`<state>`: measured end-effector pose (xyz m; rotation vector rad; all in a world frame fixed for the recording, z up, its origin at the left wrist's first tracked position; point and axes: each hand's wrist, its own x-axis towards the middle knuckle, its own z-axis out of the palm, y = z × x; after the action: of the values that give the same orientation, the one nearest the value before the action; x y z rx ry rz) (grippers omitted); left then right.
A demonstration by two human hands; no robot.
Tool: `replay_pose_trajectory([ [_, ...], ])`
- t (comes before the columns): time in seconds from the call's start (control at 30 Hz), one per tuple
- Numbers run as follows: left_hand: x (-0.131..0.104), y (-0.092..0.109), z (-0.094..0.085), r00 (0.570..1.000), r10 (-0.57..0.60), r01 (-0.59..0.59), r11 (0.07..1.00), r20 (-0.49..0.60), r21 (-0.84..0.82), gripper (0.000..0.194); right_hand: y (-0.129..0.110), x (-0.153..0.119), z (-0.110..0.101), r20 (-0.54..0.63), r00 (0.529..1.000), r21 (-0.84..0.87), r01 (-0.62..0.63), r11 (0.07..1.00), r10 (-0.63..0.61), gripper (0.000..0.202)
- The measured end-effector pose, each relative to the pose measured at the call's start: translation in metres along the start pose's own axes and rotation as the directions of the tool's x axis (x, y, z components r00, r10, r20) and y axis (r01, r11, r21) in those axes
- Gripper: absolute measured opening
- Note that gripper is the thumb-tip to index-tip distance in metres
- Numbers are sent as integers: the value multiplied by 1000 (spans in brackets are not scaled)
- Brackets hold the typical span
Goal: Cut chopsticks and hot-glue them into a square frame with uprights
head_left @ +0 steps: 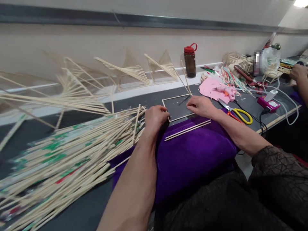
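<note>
A rectangular frame of thin wooden sticks [177, 97] lies on the dark tabletop, and two sticks [185, 84] rise at a slant from its far right corner. At its near left corner my left hand [156, 118] is closed, with its fingertips on the frame's left side. My right hand [201, 106] pinches the right side; its thumb and fingertips partly hide that stick. Two loose sticks [187, 130] rest side by side on the purple cloth [192, 154] in front of the frame.
A big pile of sticks [79, 150], partly in plastic wrappers, covers the left. Fan-shaped stick models [130, 72] stand along the wall. To the right are a bottle [190, 62], pink glue gun [226, 91], yellow-handled scissors [238, 114], purple power box [268, 104] and another person's hand [298, 72].
</note>
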<state>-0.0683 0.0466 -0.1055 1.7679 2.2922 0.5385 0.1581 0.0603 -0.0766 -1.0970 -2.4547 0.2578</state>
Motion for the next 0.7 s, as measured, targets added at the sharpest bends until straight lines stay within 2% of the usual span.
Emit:
replay_pose_trajectory([
  [0.1, 1, -2, 1, 1000, -3, 4, 1000, 18, -29, 43, 34, -19, -34, -84, 989, -33, -122, 992, 119, 20],
  [0.17, 2, -2, 1, 1000, -2, 2, 1000, 18, -27, 43, 67, -35, -60, -158, 950, -75, -283, 956, 268, 22],
  [0.2, 2, -2, 1, 1000, 6, -6, 1000, 11, -20, 42, 84, -43, -71, -194, 912, -97, -385, 918, 362, 24],
  [0.3, 1, 0, 0, 1000, 25, -26, 1000, -15, -7, 40, 130, -62, -94, -312, 725, -164, -678, 717, 614, 27],
  [0.37, 1, 0, -1, 999, 28, -28, 1000, -16, -2, 41, 147, -67, -97, -275, 634, -171, -772, 613, 722, 30],
  [0.4, 1, 1, -1, 1000, 27, -27, 1000, -13, 2, 41, 152, -68, -95, -231, 608, -167, -794, 585, 760, 32],
  [0.47, 1, 1, -1, 1000, 27, -26, 1000, -8, 14, 42, 155, -64, -88, -141, 594, -150, -803, 576, 792, 36],
  [0.57, 2, 0, 0, 1000, 15, -15, 1000, -2, 26, 43, 153, -52, -78, -82, 622, -176, -778, 603, 779, 37],
  [0.7, 5, -3, 4, 1000, -5, 5, 1000, -11, 21, 42, 156, -37, -76, -46, 583, -220, -798, 561, 811, 22],
])
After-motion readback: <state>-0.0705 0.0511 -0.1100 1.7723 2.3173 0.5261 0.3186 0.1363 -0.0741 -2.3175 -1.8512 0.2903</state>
